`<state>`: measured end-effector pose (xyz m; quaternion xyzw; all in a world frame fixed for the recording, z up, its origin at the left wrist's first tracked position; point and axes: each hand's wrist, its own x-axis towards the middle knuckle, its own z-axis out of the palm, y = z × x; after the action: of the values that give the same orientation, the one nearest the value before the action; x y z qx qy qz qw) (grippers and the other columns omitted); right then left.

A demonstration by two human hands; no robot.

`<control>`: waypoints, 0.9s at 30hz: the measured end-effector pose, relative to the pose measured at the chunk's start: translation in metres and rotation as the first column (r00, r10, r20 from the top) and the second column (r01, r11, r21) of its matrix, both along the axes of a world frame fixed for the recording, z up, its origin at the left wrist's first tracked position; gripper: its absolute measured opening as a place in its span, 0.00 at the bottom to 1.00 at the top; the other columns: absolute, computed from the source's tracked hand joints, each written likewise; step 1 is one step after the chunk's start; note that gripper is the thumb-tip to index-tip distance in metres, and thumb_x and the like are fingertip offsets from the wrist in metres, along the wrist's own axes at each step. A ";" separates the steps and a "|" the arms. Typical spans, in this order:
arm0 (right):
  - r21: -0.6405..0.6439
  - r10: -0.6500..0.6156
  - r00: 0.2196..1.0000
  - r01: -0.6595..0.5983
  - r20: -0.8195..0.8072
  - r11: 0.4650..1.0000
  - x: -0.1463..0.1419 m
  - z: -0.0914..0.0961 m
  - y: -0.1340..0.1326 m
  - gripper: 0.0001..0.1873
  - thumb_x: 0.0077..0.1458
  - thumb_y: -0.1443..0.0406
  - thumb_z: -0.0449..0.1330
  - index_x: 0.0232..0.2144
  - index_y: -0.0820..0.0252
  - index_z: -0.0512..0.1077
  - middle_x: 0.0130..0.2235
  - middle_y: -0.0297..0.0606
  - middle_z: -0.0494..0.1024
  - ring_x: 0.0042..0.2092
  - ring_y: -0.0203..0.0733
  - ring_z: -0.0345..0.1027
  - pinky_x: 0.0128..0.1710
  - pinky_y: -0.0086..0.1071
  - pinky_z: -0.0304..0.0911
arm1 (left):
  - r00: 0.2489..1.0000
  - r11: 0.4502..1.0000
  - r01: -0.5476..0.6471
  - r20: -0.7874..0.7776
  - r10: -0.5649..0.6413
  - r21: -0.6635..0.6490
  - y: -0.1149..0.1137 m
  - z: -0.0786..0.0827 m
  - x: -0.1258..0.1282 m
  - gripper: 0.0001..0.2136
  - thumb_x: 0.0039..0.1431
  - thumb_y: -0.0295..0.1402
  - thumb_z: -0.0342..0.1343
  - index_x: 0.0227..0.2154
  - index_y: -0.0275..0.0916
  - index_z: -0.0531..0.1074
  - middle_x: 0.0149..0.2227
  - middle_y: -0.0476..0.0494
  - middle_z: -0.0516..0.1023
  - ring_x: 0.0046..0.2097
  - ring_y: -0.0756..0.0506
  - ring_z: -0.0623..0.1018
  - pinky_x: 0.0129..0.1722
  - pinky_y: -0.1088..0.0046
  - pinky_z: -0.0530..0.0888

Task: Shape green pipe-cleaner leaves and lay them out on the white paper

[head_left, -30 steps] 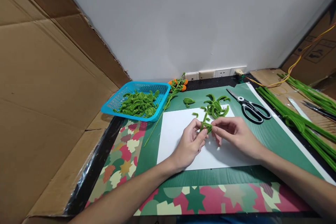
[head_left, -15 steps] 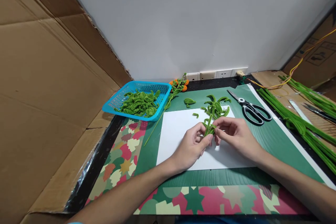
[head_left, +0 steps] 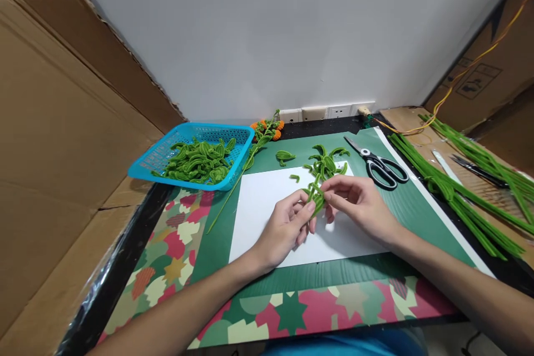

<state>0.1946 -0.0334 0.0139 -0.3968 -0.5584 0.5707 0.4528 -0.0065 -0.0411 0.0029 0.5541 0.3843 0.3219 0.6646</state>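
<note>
Both of my hands pinch one bent green pipe-cleaner piece above a white sheet of paper. My left hand grips its lower end between thumb and fingers. My right hand closes on it from the right side. Just beyond my fingers lies a small heap of curled green pipe-cleaner leaves, with one more leaf and a short scrap to its left.
A blue basket full of green leaves stands at the back left. Black scissors lie right of the heap. Long green pipe cleaners stretch along the right. A stem with orange blossoms lies behind. Cardboard walls the left side.
My hands have kept hold of the green piece and turned it between the fingers. The camera has shifted, so everything sits further left and lower in the picture.
</note>
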 end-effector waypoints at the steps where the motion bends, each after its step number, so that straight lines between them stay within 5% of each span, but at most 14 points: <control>1: -0.006 0.003 1.000 -0.003 -0.004 1.000 0.001 0.000 0.000 0.12 0.60 0.56 0.68 0.37 0.59 0.77 0.26 0.34 0.80 0.26 0.39 0.76 0.30 0.34 0.73 | 1.000 1.000 -0.001 -0.004 0.001 -0.008 0.000 0.000 0.000 0.18 0.73 0.49 0.53 0.35 0.40 0.65 0.25 0.54 0.73 0.17 0.57 0.64 0.16 0.83 0.59; 13: 0.005 0.011 1.000 -0.011 0.013 1.000 0.002 -0.003 0.000 0.14 0.63 0.54 0.66 0.39 0.60 0.77 0.26 0.35 0.79 0.25 0.39 0.76 0.28 0.34 0.74 | 1.000 1.000 -0.013 0.024 0.014 -0.026 0.000 -0.001 0.001 0.16 0.70 0.49 0.58 0.44 0.40 0.68 0.25 0.55 0.73 0.16 0.57 0.64 0.15 0.83 0.58; 18: 0.266 -0.131 0.967 0.070 0.218 0.961 0.007 -0.002 -0.003 0.17 0.68 0.62 0.60 0.57 0.57 0.75 0.36 0.38 0.82 0.30 0.38 0.76 0.28 0.32 0.73 | 1.000 0.999 -0.017 0.023 0.018 -0.039 0.001 0.000 0.002 0.17 0.69 0.49 0.59 0.43 0.40 0.69 0.24 0.55 0.74 0.16 0.57 0.63 0.15 0.83 0.59; 23: 0.572 -0.268 0.865 -0.026 0.424 0.820 0.009 -0.009 -0.002 0.15 0.70 0.67 0.56 0.53 0.56 0.78 0.43 0.43 0.83 0.34 0.40 0.75 0.30 0.33 0.71 | 0.999 0.999 -0.002 0.036 0.003 -0.032 0.000 0.001 0.001 0.16 0.69 0.48 0.59 0.43 0.41 0.67 0.23 0.56 0.74 0.16 0.57 0.63 0.16 0.84 0.60; 27: 0.589 -0.321 0.829 -0.013 0.458 0.808 0.009 -0.012 -0.002 0.12 0.70 0.65 0.58 0.52 0.56 0.78 0.49 0.44 0.81 0.33 0.38 0.75 0.30 0.34 0.70 | 0.999 1.000 0.010 0.041 -0.010 -0.021 -0.001 0.001 0.001 0.15 0.69 0.48 0.59 0.43 0.42 0.64 0.23 0.56 0.76 0.15 0.57 0.63 0.14 0.85 0.59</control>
<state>0.2041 -0.0349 0.0014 -0.4325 -0.7705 0.2028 0.4220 -0.0053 -0.0418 0.0037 0.5422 0.3713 0.3256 0.6798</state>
